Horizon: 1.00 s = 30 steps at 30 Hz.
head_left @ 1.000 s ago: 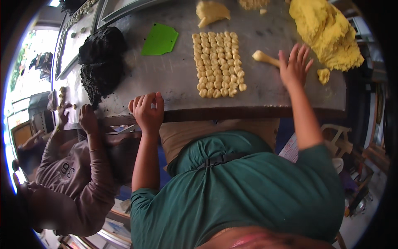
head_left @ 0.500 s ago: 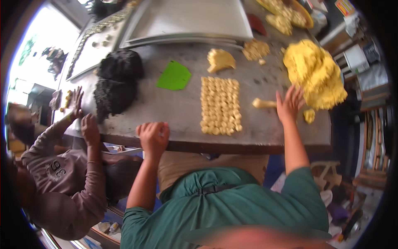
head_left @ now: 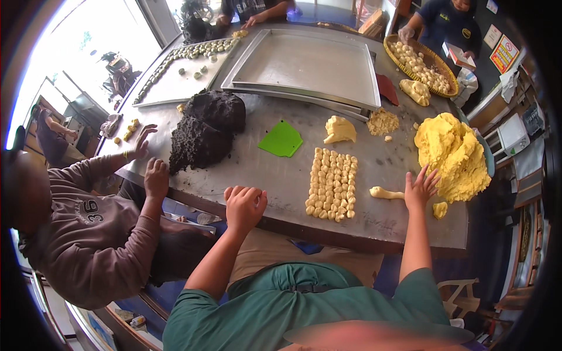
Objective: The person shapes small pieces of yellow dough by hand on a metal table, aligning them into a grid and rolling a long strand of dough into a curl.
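Note:
My right hand (head_left: 418,188), fingers spread, lies on the end of a pale dough roll (head_left: 383,192), beside a big yellow dough mound (head_left: 451,153) and a small yellow lump (head_left: 439,210). My left hand (head_left: 244,207) is curled closed at the near edge of the steel table (head_left: 275,187); its palm is hidden. Between my hands, slightly beyond them, are rows of small dough balls (head_left: 330,184). Behind these lie a pale dough piece (head_left: 339,128), flattened crumbly dough (head_left: 383,121) and a green flat scraper (head_left: 280,138).
Dark dough heaps (head_left: 208,131) lie left. A person (head_left: 99,234) sits beside me, hands at the table. Beyond are metal trays (head_left: 304,70), a tray of small pieces (head_left: 181,82), and two more people (head_left: 451,29), (head_left: 252,9), one at a basket (head_left: 445,82).
The view has tilted up, bringing the far trays, basket and people into sight. My spread right hand stays on the roll, and my curled left hand stays near the edge.

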Tool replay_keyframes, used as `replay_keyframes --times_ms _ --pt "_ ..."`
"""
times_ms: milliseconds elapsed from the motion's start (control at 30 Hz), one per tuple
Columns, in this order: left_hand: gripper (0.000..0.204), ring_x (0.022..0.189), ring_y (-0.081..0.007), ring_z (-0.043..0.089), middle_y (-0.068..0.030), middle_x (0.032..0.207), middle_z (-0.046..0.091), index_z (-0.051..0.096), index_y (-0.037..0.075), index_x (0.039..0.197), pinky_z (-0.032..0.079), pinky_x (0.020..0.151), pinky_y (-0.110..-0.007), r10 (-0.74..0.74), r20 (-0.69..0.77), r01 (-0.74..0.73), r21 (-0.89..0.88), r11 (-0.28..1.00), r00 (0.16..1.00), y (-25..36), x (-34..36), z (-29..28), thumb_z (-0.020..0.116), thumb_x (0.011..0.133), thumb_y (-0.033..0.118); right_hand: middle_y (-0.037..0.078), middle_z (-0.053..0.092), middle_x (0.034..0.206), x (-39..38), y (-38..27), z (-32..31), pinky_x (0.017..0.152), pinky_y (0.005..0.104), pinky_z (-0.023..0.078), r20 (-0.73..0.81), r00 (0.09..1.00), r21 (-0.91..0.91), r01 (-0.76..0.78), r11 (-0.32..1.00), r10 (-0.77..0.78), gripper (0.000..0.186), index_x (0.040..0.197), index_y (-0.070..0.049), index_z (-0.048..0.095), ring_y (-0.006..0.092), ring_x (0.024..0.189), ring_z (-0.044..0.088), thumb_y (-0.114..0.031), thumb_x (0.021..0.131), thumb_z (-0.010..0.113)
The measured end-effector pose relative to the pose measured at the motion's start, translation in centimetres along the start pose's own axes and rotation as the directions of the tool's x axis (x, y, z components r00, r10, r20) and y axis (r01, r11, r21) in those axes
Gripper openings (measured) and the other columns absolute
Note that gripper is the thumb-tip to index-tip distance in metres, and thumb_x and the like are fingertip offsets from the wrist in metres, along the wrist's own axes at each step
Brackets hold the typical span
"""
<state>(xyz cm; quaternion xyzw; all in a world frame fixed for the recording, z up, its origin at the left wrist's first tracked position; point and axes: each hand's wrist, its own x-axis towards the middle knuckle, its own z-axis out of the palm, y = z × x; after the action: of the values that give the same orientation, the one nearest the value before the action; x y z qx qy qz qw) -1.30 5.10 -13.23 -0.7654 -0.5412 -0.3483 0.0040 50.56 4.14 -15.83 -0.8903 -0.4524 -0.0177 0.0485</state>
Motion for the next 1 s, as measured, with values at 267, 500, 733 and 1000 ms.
replay_keyframes --times_ms 267,500,733,1000 --pt "0.016 0.08 -0.0228 0.063 0.0009 0.07 0.064 0.067 0.015 0.076 0.041 0.084 -0.039 -0.047 -0.011 0.047 0.005 0.999 0.999 0.1 -0.4 -0.1 0.073 0.087 0.023 0.025 0.018 0.17 -10.5 1.6 0.8 0.125 0.0621 0.011 0.013 0.953 0.214 0.292 0.932 -0.301 0.084 0.165 -0.008 0.019 0.0378 0.158 0.019 -0.05 0.102 0.055" --pt "0.018 0.081 -0.0239 0.063 0.0002 0.072 0.065 0.066 0.015 0.074 0.042 0.087 -0.04 0.004 -0.036 -0.002 0.043 0.999 0.999 -0.1 -0.5 -0.2 0.072 0.088 0.024 0.012 0.067 0.12 -12.3 5.5 -1.0 0.11 0.0523 0.041 -0.182 0.962 0.186 0.235 0.954 -0.202 0.024 0.115 -0.005 0.062 0.0277 0.114 0.063 -0.027 0.105 0.058" --pt "0.019 0.083 -0.0238 0.064 0.0003 0.071 0.065 0.067 0.014 0.075 0.042 0.087 -0.04 -0.045 -0.041 0.045 0.007 0.999 0.998 0.3 -0.6 0.2 0.071 0.089 0.025 0.002 0.065 0.102 -6.4 1.0 -10.0 0.081 0.025 0.05 -0.098 0.99 0.995 0.093 0.046 0.097 0.027 0.116 -0.004 0.062 0.0093 0.09 0.06 -0.029 0.107 0.062" --pt "0.017 0.081 -0.0243 0.063 -0.0001 0.07 0.065 0.068 0.015 0.076 0.042 0.086 -0.04 -0.033 -0.044 0.036 0.052 0.998 0.998 -0.1 -0.9 -0.1 0.071 0.089 0.025 0.007 0.066 0.11 -8.2 -9.5 -13.4 0.091 0.0319 0.052 -0.262 0.876 0.82 0.423 0.386 -0.405 0.039 0.129 -0.005 0.062 0.018 0.101 0.064 -0.033 0.102 0.068"
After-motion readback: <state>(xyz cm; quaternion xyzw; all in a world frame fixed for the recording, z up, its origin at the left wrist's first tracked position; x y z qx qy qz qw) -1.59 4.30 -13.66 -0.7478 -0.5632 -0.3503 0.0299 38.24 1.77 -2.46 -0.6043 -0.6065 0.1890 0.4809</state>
